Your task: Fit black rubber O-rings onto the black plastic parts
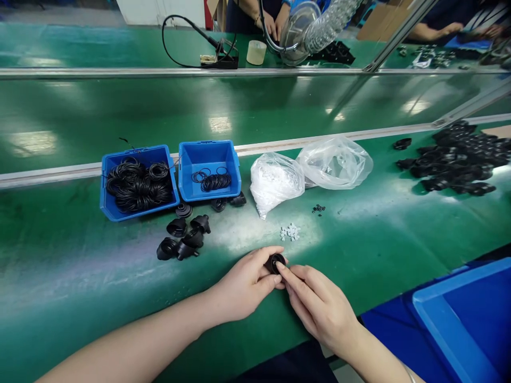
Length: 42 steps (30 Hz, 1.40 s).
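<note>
My left hand [249, 282] grips a small black cup-shaped plastic part [275, 263], its round opening tilted up toward me. My right hand [319, 303] meets it from the right, with the fingertips closed together at the mouth of the part. Whatever those fingertips hold, if anything, is too small or hidden to make out. Just beyond the hands lies a little pile of small white pieces [290, 232]. A scatter of tiny black pieces [318, 209] sits farther back. To the left, several similar black plastic parts [187, 239] rest on the green bench.
Two blue bins stand at the left: one bin [104, 199] of black rings, another bin [199, 151] with fewer. Plastic bags [277, 181] sit mid-bench. A heap of black parts [459, 157] lies right. A blue crate [439, 319] is lower right. Co-workers' hands [275, 24] show across the bench.
</note>
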Available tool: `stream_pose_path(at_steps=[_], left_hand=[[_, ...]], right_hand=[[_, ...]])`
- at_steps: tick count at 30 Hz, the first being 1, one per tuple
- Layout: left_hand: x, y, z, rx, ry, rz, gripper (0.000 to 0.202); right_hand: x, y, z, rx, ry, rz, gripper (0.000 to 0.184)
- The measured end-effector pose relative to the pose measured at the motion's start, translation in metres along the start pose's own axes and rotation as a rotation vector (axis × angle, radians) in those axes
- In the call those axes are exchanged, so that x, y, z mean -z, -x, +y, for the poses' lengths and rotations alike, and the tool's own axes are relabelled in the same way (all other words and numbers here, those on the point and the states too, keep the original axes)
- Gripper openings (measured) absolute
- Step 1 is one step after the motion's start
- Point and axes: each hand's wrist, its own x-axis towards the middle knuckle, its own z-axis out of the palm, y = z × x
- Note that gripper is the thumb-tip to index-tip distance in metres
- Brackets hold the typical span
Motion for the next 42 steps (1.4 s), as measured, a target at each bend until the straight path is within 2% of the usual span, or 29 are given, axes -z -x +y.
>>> stream_pose_path(at_steps=[7,12,16,19,28,37,42], left_hand=[[0.0001,0.0031,0.0052,0.042,-0.079,0.005,0.047],[-0.0002,0.0028,0.0067,0.053,-0.1,0.002,0.046],[0.0006,0.002,0.0071,0.058,-0.049,-0.001,0.047],[0.0014,0.002,0.0069,0.056,-0.042,-0.006,0.047],[0.0016,0.0013,0.0025,0.04,-0.016,-0.009,0.045],[0.001,0.0019,0.0052,0.056,-0.02,0.001,0.044],[0.0008,0.0031,0.0067,0.056,-0.065,-0.001,0.045]], right_hand=[[0.0021,-0.0053,-0.0006,0.019,0.101,-0.055,0.062],[0.0054,-0.0055,0.0025,0.006,0.004,-0.089,0.06],[0.0038,-0.0042,0.0049,-0.061,-0.153,0.019,0.057],[0.0003,-0.0009,0.0055,-0.101,-0.174,0.081,0.058],[-0.0001,-0.0045,0.0036,-0.046,-0.057,0.011,0.058],[0.0013,-0.0039,0.0035,-0.025,-0.062,0.009,0.06],[0.0043,-0.0049,0.0019,-0.059,-0.077,-0.056,0.059]])
